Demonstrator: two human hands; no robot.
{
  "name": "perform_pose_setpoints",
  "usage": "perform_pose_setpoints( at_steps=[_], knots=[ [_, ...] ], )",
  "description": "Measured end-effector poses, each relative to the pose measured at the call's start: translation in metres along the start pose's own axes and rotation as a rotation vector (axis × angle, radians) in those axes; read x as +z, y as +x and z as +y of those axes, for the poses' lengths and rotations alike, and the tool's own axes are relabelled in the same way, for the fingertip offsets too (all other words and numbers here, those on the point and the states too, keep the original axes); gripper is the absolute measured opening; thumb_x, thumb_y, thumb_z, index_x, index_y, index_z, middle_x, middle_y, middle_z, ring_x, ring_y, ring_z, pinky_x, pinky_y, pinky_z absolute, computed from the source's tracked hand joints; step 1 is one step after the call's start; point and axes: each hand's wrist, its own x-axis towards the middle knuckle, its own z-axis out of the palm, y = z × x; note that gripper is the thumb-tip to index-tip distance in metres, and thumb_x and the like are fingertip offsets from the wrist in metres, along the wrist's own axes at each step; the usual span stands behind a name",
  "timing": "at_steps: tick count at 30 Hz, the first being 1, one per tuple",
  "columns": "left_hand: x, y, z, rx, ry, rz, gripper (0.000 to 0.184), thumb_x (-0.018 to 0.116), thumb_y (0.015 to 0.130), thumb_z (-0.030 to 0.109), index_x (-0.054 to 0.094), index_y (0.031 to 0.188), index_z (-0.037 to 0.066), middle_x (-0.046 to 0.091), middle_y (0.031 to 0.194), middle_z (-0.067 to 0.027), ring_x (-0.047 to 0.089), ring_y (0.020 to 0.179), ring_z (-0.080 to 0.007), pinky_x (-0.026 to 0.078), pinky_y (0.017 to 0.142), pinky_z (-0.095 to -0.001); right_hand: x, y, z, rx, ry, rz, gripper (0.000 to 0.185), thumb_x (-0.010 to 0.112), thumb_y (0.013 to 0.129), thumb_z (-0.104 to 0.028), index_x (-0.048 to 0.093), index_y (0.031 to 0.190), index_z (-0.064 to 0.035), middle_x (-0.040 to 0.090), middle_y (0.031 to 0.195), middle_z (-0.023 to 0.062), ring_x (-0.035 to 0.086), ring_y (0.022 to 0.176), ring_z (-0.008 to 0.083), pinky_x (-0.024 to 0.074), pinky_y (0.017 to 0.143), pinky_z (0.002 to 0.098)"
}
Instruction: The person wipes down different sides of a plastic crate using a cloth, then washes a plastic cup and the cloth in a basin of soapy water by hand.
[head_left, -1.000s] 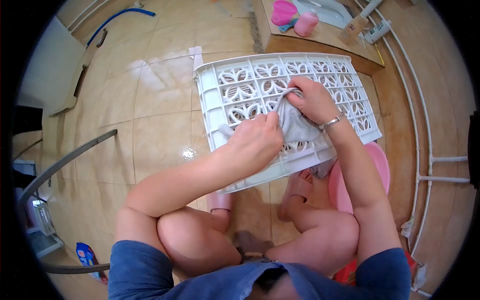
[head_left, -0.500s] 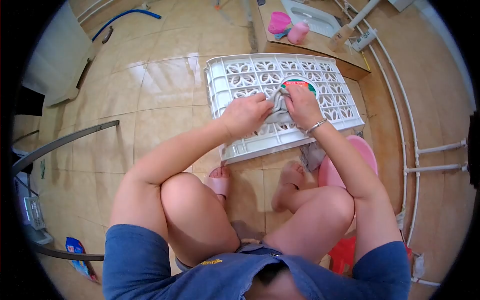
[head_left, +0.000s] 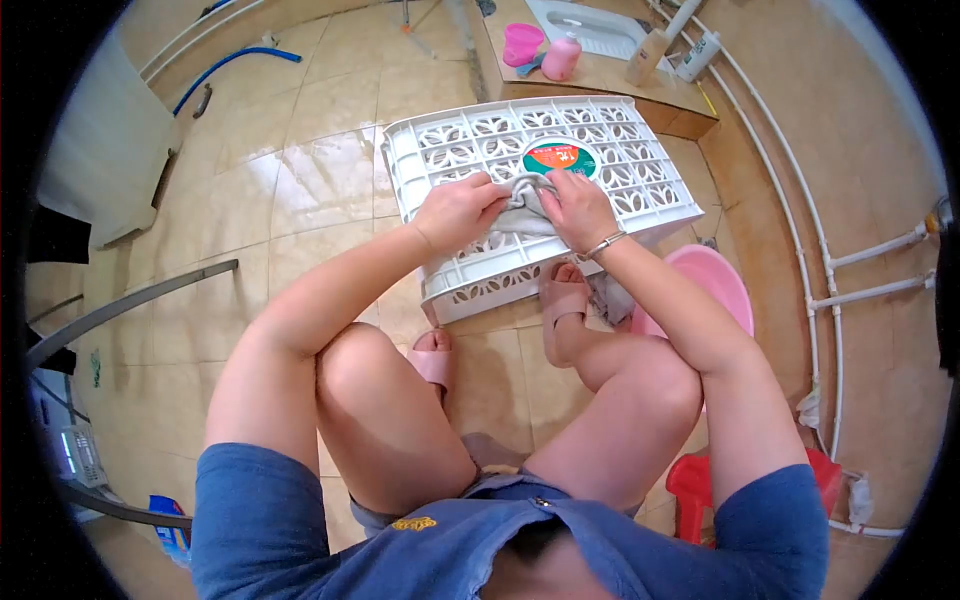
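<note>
Cloth (head_left: pixel 522 222), seemingly being gathered, is gripped by left hand (head_left: pixel 458 212) and right hand (head_left: pixel 582 213) fingers, crate (head_left: pixel 440 280) beneath them; next likely needs steadiness.

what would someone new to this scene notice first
The white plastic crate in the middle likely draws the eye first, with the left hand and right hand gripping a grey cloth over it. Next come the oval label just beyond the cloth and the pink basin at right.
</note>
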Motion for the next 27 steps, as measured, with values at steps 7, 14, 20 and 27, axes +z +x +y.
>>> perform_pose_setpoints(
  at_steps=[7,14,20,27],
  knots=[
    [-0.003,0.003,0.006,-0.004,0.034,-0.025,0.015,0.057,0.081,0.015,0.059,0.095,0.013,0.055,0.078,-0.0066,0.057,0.063,-0.026,0.047,0.055,-0.0347,0.0,-0.002,0.002,0.033,0.067,0.027,0.019,0.056,0.079,-0.023,0.049,0.083,-0.0062,0.057,0.079,0.0121,0.056,0.077,0.0305,0.0438,0.068,0.0409],
    [-0.006,0.006,0.013,-0.089,0.039,-0.09,0.017,0.058,0.081,0.014,0.057,0.098,0.012,0.055,0.08,-0.0081,0.057,0.067,-0.026,0.047,0.058,-0.034,-0.003,-0.001,0.003,0.081,0.145,0.024,0.018,0.055,0.08,-0.024,0.051,0.082,-0.0064,0.059,0.079,0.0142,0.056,0.078,0.0322,0.0441,0.068,0.0419],
    [-0.022,0.013,0.008,-0.324,-0.254,-0.105,0.03,0.063,0.077,0.015,0.056,0.106,0.009,0.059,0.097,-0.0109,0.058,0.087,-0.0217,0.047,0.076,-0.0306,-0.009,0.004,0.012,0.133,0.334,-0.027,0.021,0.056,0.08,-0.027,0.057,0.085,-0.0061,0.06,0.08,0.0159,0.057,0.074,0.0311,0.045,0.067,0.0385],
    [-0.096,0.043,-0.027,-0.39,-0.288,0.013,0.019,0.061,0.076,0.003,0.056,0.094,0.002,0.056,0.083,-0.0036,0.052,0.077,-0.0125,0.044,0.068,-0.0253,-0.055,0.066,0.017,0.412,0.75,-0.146,0.021,0.067,0.074,-0.02,0.063,0.09,-0.0061,0.061,0.082,0.0038,0.056,0.073,0.0175,0.044,0.066,0.0267]
  ],
)
